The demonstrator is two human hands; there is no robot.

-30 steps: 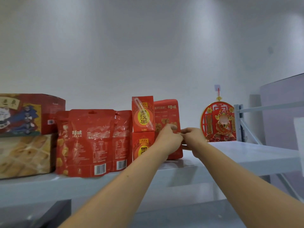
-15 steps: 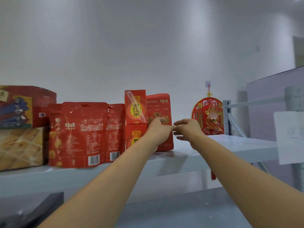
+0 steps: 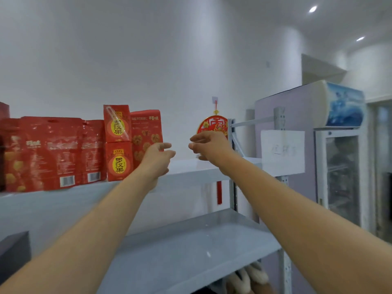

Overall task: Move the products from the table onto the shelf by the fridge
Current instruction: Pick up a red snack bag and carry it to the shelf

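Observation:
On the upper grey shelf (image 3: 191, 168) stand red products: several snack pouches (image 3: 53, 151) at the left, two stacked red drink cartons (image 3: 117, 143) with yellow labels, and a red snack bag (image 3: 146, 132) upright to their right. My left hand (image 3: 158, 154) hovers just in front of the snack bag's lower right corner, fingers loosely curled, holding nothing. A little to the right and apart from the bag, my right hand (image 3: 209, 145) is in the air above the shelf, fingers relaxed and empty.
A red round ornament (image 3: 213, 126) with a tassel hangs on the wall behind my right hand. The shelf's upright post (image 3: 280, 145) carries a white paper sheet (image 3: 282, 152). A glass-door fridge (image 3: 341, 172) stands at the right. A lower grey shelf (image 3: 191, 247) lies below.
Both hands have let go of the red snack bag and drawn back and apart from it. The view has swung right, bringing the fridge into sight.

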